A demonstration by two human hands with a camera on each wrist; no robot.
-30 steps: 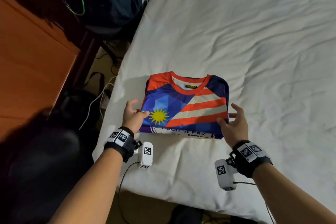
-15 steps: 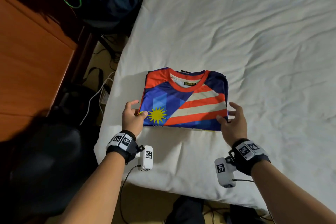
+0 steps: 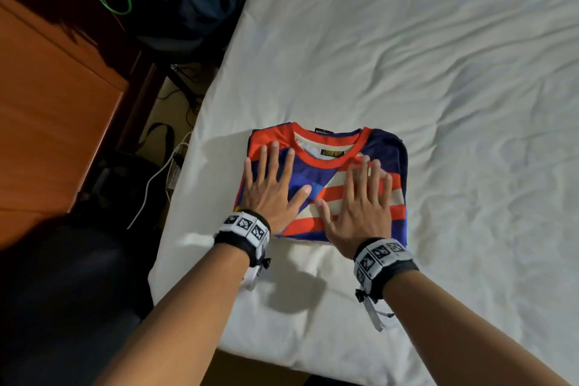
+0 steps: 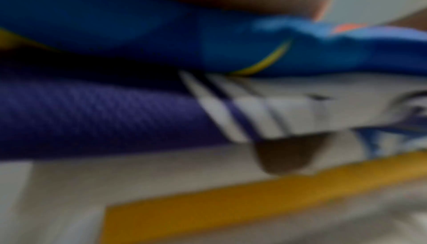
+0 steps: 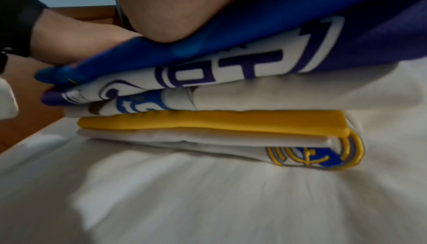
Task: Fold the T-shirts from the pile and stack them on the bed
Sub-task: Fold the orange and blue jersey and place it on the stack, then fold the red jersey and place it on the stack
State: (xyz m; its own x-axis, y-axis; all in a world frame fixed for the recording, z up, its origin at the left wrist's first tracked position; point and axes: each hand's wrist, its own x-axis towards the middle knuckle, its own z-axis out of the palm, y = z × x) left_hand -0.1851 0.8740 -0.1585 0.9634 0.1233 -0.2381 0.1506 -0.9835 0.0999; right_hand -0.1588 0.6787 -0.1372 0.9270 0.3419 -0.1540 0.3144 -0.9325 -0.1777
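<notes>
T-shirt stack [image 3: 383,147] under both flat hands [image 3: 272,194]

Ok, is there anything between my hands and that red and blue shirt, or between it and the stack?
Nothing visible. The left hand and right hand lie flat, fingers spread, directly on the folded red and blue shirt. The right wrist view shows it already lying on the other folded shirts on the bed.

Top T-shirt [image 3: 369,194] blue, red-white stripes; bedsheet [image 3: 407,56] white.
</notes>
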